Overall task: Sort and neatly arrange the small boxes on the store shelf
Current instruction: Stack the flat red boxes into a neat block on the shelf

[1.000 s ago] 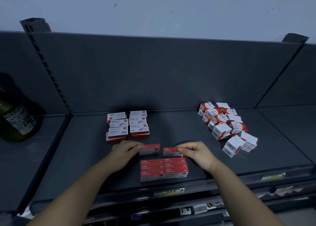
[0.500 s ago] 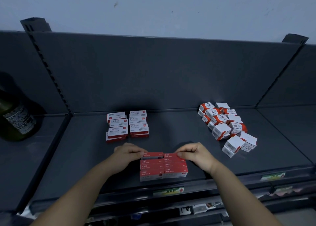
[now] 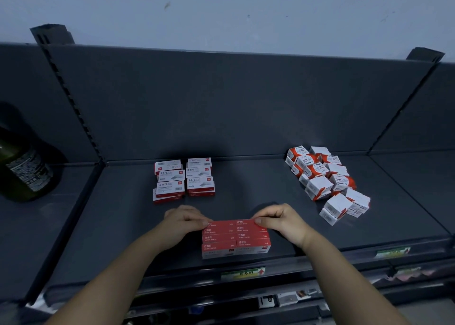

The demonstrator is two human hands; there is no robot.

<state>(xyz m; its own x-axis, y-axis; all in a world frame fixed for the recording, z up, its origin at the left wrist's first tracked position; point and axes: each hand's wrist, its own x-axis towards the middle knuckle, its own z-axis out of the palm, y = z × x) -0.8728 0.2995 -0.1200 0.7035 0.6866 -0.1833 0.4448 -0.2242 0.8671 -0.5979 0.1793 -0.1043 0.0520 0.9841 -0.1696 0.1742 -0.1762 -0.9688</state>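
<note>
Head: left hand [image 3: 183,222], right hand [image 3: 283,222] overlap red boxes [image 3: 236,238].

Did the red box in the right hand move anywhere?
Yes. The red box pinched by the right hand slid nearer, toward the shelf's front edge, closing the gap to the red stack, which stayed put.
</note>
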